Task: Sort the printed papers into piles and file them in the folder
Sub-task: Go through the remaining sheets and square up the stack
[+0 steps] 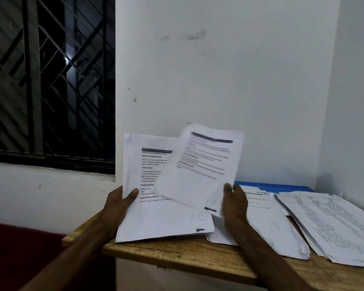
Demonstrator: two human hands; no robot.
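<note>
Sorting at the wooden tabletop (pixel 187 257).
Our left hand (pixel 122 203) grips the white printed paper stack (pixel 156 223); our right hand (pixel 234 203) pinches one loose sheet (pixel 206 164).

**Blur, cover and cut-offs**

The lifted sheet (pixel 206 164) is motion-blurred and its print is unreadable. It covers the right half of the text on the held stack (pixel 156 219). At 4 o'clock, the blue folder (pixel 282 186) lies mostly under papers, and the table-printed pile (pixel 332 225) runs off the right edge.

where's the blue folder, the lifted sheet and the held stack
blue folder (pixel 292 188), head view, bare top edge
lifted sheet (pixel 204 164), head view, printed middle
held stack (pixel 156 219), head view, blank lower part
</note>
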